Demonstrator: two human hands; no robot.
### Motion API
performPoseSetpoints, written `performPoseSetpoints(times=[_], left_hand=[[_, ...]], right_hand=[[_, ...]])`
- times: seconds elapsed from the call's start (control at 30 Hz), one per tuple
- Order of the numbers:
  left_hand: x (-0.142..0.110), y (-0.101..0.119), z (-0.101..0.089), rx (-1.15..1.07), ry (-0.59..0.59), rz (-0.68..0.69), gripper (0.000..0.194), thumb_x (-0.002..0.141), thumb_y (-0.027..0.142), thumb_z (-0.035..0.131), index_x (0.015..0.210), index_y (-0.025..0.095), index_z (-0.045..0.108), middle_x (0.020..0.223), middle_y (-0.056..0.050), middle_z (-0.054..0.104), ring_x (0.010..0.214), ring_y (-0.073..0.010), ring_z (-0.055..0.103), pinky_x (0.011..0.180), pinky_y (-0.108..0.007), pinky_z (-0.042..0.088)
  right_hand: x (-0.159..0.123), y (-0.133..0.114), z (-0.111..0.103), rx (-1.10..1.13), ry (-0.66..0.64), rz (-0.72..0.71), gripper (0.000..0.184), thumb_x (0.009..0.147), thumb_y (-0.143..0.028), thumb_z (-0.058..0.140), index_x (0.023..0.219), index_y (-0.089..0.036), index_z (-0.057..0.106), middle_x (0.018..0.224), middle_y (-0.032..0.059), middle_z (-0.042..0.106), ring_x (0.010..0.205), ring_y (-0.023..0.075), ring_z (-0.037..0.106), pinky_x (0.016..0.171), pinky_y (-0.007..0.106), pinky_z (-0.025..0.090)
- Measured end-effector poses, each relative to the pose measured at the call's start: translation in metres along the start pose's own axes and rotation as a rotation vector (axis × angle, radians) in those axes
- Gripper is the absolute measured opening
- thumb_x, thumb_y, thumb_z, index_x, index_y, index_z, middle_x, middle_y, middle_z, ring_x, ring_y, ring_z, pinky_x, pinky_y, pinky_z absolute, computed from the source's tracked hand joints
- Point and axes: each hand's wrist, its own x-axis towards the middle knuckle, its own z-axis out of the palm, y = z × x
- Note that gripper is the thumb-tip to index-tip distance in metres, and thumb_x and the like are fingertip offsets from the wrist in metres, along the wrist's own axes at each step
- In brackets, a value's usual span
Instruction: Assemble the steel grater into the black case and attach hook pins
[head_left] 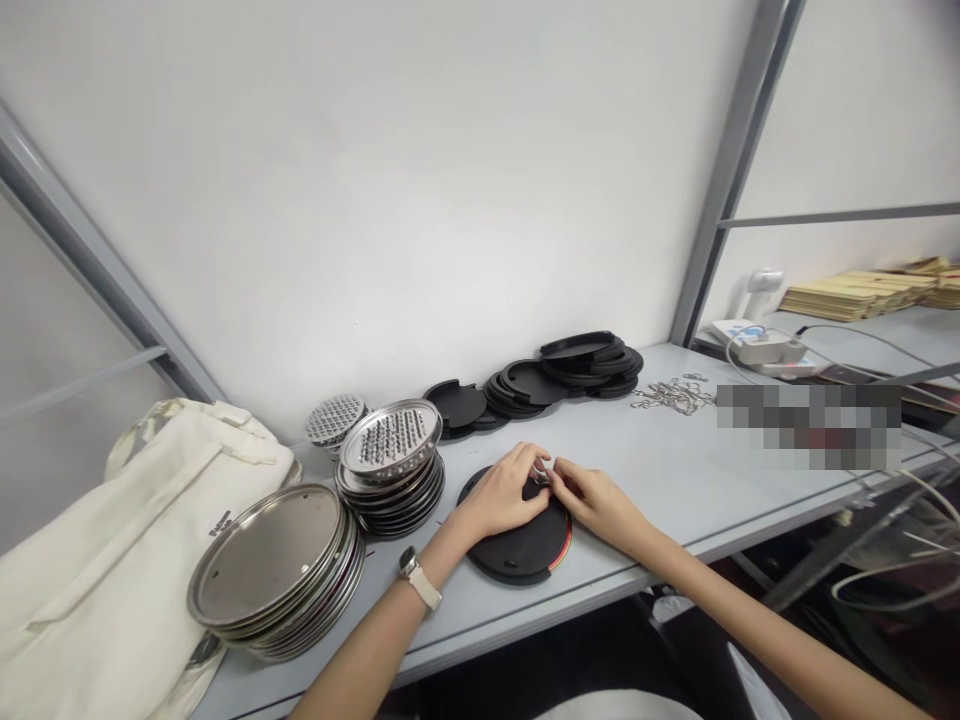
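A black round disc (517,555) with a red and yellow strip along its right edge lies flat near the front of the table. My left hand (506,495) rests over its upper part, thumb and fingers bent in a pinch around a small metal clip (540,475). From the right, my right hand (600,505) meets it, thumb and index fingertip closed on the same clip at the disc's rim. Fingers partly cover the clip, so its exact shape is hard to make out. More small metal clips (673,396) lie in a loose heap farther right.
Metal round plates (274,550) are stacked at left, beside a cream bag (135,530). Behind them, a perforated grater disc (394,437) tops another stack. Black round covers (529,383) line the wall. A power strip (769,347) with cables sits right, past the metal frame (731,180).
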Motion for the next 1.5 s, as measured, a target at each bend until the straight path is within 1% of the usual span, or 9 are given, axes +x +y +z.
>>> performPoseSetpoints(times=[0.1,0.27,0.43,0.63,0.8,1.03,1.17,1.3,1.5], left_hand=[[0.0006,0.0000,0.0001,0.034,0.005,0.004,0.034,0.076,0.011,0.053,0.107,0.020,0.043,0.103,-0.005,0.051,0.092,-0.0178,0.053,0.084,-0.031,0.044],[0.0008,0.0018,-0.0004,0.087,0.034,0.015,0.031,0.077,0.014,0.053,0.106,0.020,0.044,0.104,-0.006,0.050,0.100,-0.0211,0.049,0.091,-0.035,0.041],[0.0004,0.0012,0.0003,0.094,0.030,0.022,0.031,0.076,0.014,0.054,0.105,0.020,0.044,0.099,-0.005,0.052,0.095,-0.0199,0.050,0.088,-0.034,0.042],[-0.0001,0.0009,0.0007,0.087,0.009,0.008,0.028,0.076,0.013,0.053,0.102,0.020,0.044,0.092,-0.003,0.053,0.090,-0.0189,0.051,0.085,-0.033,0.042],[0.0001,0.0024,-0.0003,0.088,0.012,0.011,0.025,0.077,0.013,0.052,0.100,0.020,0.045,0.096,-0.004,0.052,0.091,-0.0191,0.051,0.084,-0.033,0.042],[-0.0002,0.0017,0.0000,0.070,0.009,0.019,0.025,0.077,0.013,0.053,0.099,0.020,0.046,0.098,-0.004,0.053,0.094,-0.0186,0.051,0.085,-0.031,0.043],[0.0004,0.0011,0.0004,0.066,0.016,0.024,0.024,0.077,0.013,0.054,0.099,0.019,0.048,0.097,-0.003,0.056,0.093,-0.0184,0.052,0.085,-0.032,0.042],[0.0017,-0.0004,0.0006,0.063,0.031,0.035,0.028,0.074,0.011,0.057,0.100,0.019,0.051,0.094,-0.003,0.058,0.093,-0.0186,0.052,0.088,-0.032,0.040],[0.0019,-0.0040,0.0018,0.064,0.037,0.031,0.028,0.075,0.012,0.057,0.101,0.019,0.052,0.091,-0.003,0.059,0.092,-0.0184,0.053,0.086,-0.032,0.041]], right_hand=[[0.0000,-0.0021,0.0000,-0.004,-0.023,-0.021,0.023,0.092,-0.034,0.034,0.073,-0.023,0.041,0.055,-0.0049,0.047,0.047,0.0114,0.044,0.049,0.023,0.031],[0.0002,-0.0039,-0.0007,-0.021,-0.030,-0.015,0.018,0.091,-0.031,0.035,0.076,-0.023,0.042,0.058,-0.0044,0.048,0.049,0.0125,0.047,0.052,0.023,0.033],[-0.0001,-0.0046,-0.0018,-0.020,-0.044,-0.022,0.015,0.091,-0.030,0.034,0.083,-0.023,0.045,0.060,-0.0035,0.052,0.050,0.0133,0.050,0.053,0.023,0.034],[-0.0010,-0.0044,-0.0020,-0.024,-0.056,-0.061,0.019,0.092,-0.030,0.033,0.087,-0.021,0.049,0.062,-0.0009,0.056,0.053,0.0143,0.054,0.054,0.023,0.036],[-0.0008,-0.0034,-0.0023,-0.070,-0.066,-0.073,0.027,0.093,-0.030,0.031,0.099,-0.019,0.054,0.070,0.0023,0.063,0.058,0.0162,0.060,0.057,0.024,0.038],[0.0000,-0.0029,-0.0031,-0.085,-0.097,-0.052,0.029,0.092,-0.028,0.031,0.090,-0.018,0.058,0.070,0.0034,0.064,0.059,0.0158,0.060,0.057,0.024,0.039],[-0.0002,-0.0019,-0.0034,-0.086,-0.094,-0.053,0.030,0.093,-0.027,0.030,0.091,-0.018,0.059,0.073,0.0044,0.066,0.062,0.0167,0.061,0.059,0.025,0.040],[-0.0003,-0.0016,-0.0034,-0.076,-0.094,-0.058,0.030,0.093,-0.028,0.030,0.095,-0.018,0.058,0.076,0.0048,0.066,0.064,0.0172,0.062,0.060,0.025,0.040],[-0.0005,-0.0037,-0.0025,-0.073,-0.065,-0.032,0.028,0.092,-0.028,0.031,0.092,-0.019,0.057,0.066,0.0022,0.063,0.057,0.0158,0.059,0.055,0.024,0.037]])
